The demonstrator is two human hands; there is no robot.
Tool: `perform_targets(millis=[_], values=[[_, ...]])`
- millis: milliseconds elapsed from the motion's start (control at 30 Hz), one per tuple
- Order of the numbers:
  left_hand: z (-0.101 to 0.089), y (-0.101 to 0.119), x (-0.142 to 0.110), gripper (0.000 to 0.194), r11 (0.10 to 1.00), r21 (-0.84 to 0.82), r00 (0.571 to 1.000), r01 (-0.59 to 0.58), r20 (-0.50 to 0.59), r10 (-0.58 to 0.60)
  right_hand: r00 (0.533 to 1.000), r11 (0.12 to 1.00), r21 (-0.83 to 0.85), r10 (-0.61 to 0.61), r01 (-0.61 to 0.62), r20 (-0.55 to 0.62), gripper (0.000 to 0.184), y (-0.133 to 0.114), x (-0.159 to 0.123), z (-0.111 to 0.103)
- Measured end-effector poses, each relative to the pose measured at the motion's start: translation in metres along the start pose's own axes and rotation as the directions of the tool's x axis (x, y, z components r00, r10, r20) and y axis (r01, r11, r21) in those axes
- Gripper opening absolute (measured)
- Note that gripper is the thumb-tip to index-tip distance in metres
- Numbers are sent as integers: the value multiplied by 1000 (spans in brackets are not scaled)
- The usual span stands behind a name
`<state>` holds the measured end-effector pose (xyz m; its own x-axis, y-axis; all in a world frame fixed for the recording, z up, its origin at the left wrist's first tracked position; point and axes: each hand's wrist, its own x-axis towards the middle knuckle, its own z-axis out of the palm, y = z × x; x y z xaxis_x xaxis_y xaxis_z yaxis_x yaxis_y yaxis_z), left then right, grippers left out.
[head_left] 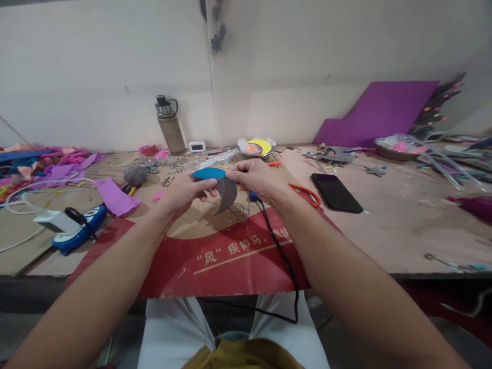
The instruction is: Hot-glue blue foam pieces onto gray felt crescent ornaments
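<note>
Both hands hold a crescent-shaped piece above the red printed board. Its upper left part is a blue face (209, 173) and its lower right part a dark grey covering (226, 195) that tapers to a point. My left hand (186, 192) pinches the blue end between thumb and fingers. At the top of the grey part, my right hand (253, 177) grips the edge with its fingertips pressed together. Beneath the piece lies a loose tangle of thin strand (239, 212). A black cord (274, 236) runs from a blue-ended tool (253, 196) beside my right hand.
Orange-handled scissors (307, 195) and a black phone (336, 192) lie to the right. A grey yarn ball (135, 175), a blue power strip (79, 230) and pink paper (115, 196) are at left. A bottle (171, 130) and a bowl holding a yellow crescent (263, 147) stand behind.
</note>
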<state>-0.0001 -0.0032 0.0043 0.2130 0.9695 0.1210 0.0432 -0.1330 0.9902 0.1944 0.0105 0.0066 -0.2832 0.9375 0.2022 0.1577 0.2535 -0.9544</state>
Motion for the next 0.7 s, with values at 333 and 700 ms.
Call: perform_targets(millis=[333, 700], values=[[-3, -2, 4, 32, 991, -89, 993, 95, 79, -88, 994, 962, 256, 85, -99, 62, 20, 0, 0, 0], [11, -8, 4, 16, 943, -299, 987, 145, -22, -159, 974, 972, -207, -147, 109, -174, 16, -3, -2, 17]])
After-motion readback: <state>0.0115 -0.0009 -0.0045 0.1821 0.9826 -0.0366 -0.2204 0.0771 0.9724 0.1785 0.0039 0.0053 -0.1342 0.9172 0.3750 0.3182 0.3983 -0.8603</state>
